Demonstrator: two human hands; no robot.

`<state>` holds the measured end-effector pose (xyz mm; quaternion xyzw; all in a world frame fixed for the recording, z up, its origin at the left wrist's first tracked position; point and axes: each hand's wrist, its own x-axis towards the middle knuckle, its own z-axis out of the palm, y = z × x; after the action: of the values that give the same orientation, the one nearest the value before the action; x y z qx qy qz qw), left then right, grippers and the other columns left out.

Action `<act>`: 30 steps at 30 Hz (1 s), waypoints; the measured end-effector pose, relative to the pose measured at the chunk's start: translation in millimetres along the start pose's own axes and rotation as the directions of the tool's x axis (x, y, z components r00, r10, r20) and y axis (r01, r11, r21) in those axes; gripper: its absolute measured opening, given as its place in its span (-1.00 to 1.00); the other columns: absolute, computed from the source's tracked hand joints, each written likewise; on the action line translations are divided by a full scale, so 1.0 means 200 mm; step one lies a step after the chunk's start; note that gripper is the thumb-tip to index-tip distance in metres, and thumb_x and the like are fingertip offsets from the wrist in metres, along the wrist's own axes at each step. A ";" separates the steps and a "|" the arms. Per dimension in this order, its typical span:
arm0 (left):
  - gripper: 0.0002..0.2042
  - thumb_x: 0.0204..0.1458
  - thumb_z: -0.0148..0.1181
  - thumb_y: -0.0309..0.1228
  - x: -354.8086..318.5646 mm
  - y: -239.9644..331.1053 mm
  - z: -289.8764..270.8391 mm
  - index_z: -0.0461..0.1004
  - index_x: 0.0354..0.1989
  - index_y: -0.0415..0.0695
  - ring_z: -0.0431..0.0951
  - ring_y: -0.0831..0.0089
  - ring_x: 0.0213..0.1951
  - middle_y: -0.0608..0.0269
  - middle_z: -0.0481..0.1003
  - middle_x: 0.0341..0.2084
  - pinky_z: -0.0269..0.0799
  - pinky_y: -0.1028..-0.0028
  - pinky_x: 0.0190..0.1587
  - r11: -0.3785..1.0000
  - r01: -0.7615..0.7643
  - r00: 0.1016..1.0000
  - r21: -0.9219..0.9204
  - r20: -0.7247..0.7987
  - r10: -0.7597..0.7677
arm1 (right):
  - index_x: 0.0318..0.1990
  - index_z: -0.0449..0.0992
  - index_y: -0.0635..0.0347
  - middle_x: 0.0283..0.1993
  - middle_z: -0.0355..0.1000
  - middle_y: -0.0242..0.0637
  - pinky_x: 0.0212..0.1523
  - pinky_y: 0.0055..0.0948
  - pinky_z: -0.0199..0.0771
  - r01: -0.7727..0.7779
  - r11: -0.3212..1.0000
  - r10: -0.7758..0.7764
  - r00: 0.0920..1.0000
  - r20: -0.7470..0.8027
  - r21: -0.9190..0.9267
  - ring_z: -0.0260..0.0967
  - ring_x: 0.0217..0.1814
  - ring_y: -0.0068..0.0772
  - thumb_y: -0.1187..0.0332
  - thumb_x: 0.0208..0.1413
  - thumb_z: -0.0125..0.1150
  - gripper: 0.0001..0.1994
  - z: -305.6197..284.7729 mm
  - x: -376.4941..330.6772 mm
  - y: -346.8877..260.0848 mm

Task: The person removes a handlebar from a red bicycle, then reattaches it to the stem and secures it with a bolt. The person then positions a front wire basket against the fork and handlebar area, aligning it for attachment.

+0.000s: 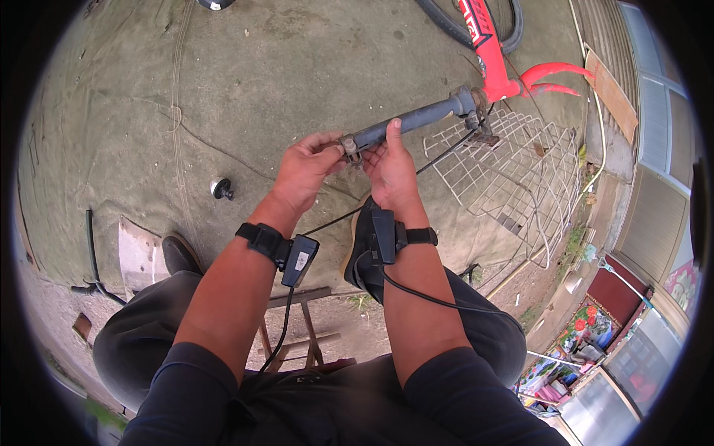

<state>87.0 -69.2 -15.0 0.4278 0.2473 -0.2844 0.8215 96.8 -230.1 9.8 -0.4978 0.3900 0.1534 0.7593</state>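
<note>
A grey handlebar (416,119) of a red bicycle (491,56) is seen from the head camera, jutting out leftward from the frame, over a worn canvas sheet (245,82) spread on the ground. A small rusty metal clamp (351,147) is fitted at the bar's free end. The clamp is pinched between the bent fingers and thumb of the left hand (303,172), while the bar just beside it is cradled from below by the right hand (390,171), its fingers loosely curled and the thumb laid up along the grey tube. A black cable (446,152) is run from the bar down past the right wrist. A white wire basket (520,175) is laid on the sheet to the right, under the bar's far end. A small black-and-white knob (220,188) is left on the sheet to the left, well apart from the hands. A wooden stool (297,334) is partly hidden between the person's knees.
</note>
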 end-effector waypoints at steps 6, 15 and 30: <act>-0.64 0.22 0.26 -0.47 0.01 0.00 0.01 0.47 0.17 -0.28 0.60 0.44 -0.03 0.18 0.58 -0.01 0.61 0.46 0.01 0.999 0.024 0.999 0.025 -0.044 -0.023 | -0.14 0.52 0.16 -0.23 0.59 -0.25 -0.10 -0.31 0.51 -0.003 1.000 0.003 1.000 -0.021 0.014 0.54 -0.19 -0.35 -0.23 0.38 -0.01 -0.45 0.01 0.00 -0.01; -0.52 0.15 0.24 -0.57 -0.04 0.00 0.00 0.37 0.28 -0.28 0.64 0.36 -0.04 0.06 0.56 0.02 0.59 0.39 0.00 0.841 -0.183 0.983 0.510 0.090 0.159 | -0.10 0.49 0.16 -0.15 0.54 -0.25 0.04 -0.27 0.45 -0.008 1.000 0.008 1.000 -0.002 -0.009 0.46 -0.09 -0.30 -0.30 0.31 0.05 -0.40 0.01 0.00 0.00; -0.57 -0.04 0.35 -0.43 0.04 0.02 -0.03 0.50 0.07 -0.14 0.63 0.02 -0.22 0.00 0.56 -0.15 0.58 0.18 -0.13 0.238 -0.467 0.839 0.852 0.342 0.424 | -0.11 0.50 0.19 -0.18 0.56 -0.22 -0.01 -0.29 0.48 -0.011 0.999 0.010 1.000 -0.016 -0.031 0.50 -0.13 -0.31 -0.29 0.33 0.03 -0.39 0.00 0.01 -0.01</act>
<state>95.2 -64.5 -20.2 0.8515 -0.0990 -0.1353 0.4968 99.1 -230.2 10.0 -0.5088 0.3961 0.1595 0.7475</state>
